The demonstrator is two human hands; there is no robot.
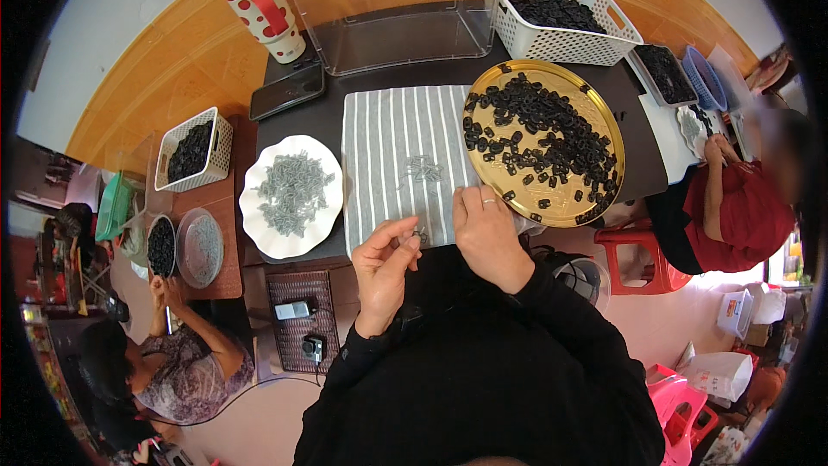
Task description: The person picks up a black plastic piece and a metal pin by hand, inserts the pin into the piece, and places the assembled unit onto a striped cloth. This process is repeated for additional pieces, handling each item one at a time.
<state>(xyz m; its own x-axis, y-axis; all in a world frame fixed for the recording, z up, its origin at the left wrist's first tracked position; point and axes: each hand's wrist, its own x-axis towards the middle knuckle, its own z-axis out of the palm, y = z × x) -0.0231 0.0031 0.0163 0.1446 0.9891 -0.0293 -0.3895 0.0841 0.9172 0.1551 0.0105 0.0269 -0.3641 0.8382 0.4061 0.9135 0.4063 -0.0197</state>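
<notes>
My left hand (384,276) is closed in a pinch near the front edge of a grey-and-white striped cloth (371,147). A small dark-and-clear piece (420,235) shows at its fingertips. My right hand (490,237), with a ring, rests at the cloth's right side by the gold tray. Its fingers curl downward, and anything between them is hidden. Beyond both hands, a small heap of clear grey pieces (423,169) lies on the cloth. The round gold tray (517,192) carries many small black plastic pieces (552,125). At left, a white scalloped plate (256,217) bears more clear grey pieces (293,190).
A clear plastic box (405,39) stands at the back, beside a white basket (561,43) of black pieces. A phone (287,92) and a dotted tumbler (266,17) are at back left. Other people work at left (185,354) and right (742,207). Red stool (634,250) at right.
</notes>
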